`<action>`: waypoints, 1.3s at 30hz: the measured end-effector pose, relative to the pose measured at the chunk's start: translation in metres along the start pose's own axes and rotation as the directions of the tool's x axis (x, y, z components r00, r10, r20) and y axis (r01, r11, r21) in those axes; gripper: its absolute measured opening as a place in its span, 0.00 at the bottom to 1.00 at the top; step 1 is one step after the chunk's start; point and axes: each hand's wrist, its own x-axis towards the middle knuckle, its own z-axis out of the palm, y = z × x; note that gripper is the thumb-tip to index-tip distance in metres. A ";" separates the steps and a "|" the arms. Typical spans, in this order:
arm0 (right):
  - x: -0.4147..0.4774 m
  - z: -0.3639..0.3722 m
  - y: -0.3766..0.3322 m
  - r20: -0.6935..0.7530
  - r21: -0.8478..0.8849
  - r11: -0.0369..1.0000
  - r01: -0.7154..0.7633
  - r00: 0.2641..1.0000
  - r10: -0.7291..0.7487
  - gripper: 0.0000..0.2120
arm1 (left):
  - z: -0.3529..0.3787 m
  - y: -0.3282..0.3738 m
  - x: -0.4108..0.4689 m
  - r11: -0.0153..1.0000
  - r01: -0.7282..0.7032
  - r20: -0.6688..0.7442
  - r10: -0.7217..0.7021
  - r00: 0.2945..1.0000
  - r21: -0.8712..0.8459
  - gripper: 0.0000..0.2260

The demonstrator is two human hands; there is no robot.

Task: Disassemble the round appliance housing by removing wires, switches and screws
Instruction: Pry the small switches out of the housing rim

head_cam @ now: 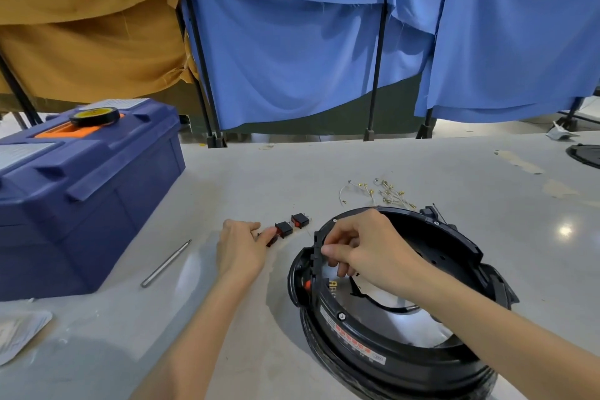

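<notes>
The round black appliance housing (389, 334) lies open side up on the grey table at the lower right. My right hand (363, 247) reaches over its left rim, and its thumb and fingers curl round a black part on the rim's edge. My left hand (240, 247) rests on the table to the left, its fingertips pinching a black rocker switch (272, 239). Two more black switches with red faces, one (284, 229) and another (300, 220), lie in a row just beyond it. A pile of removed white wires with brass terminals (380, 191) lies behind the housing.
A blue toolbox (81, 198) with a roll of black tape (94, 116) on its lid stands at the left. A thin metal rod (165, 265) lies beside it. A plastic packet (19, 331) sits at the lower left, a black round part (586, 154) at the far right.
</notes>
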 end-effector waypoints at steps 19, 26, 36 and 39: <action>-0.026 -0.015 -0.013 0.270 -0.250 0.948 0.198 0.954 -0.128 0.03 | -0.051 0.011 -0.079 0.825 -0.399 0.316 0.533 0.785 -0.400 0.11; -0.026 0.002 -0.012 0.182 -0.447 0.862 0.239 0.968 -0.174 0.04 | -0.035 0.012 -0.092 0.822 -0.409 0.122 0.489 0.864 -0.396 0.09; -0.026 0.012 -0.009 0.044 -0.373 0.914 0.159 0.987 -0.153 0.06 | -0.029 0.015 -0.097 0.813 -0.461 0.041 0.506 0.861 -0.356 0.10; -0.026 0.014 -0.010 0.038 -0.315 0.940 0.131 0.991 -0.126 0.06 | -0.029 0.015 -0.098 0.815 -0.469 0.036 0.510 0.859 -0.340 0.11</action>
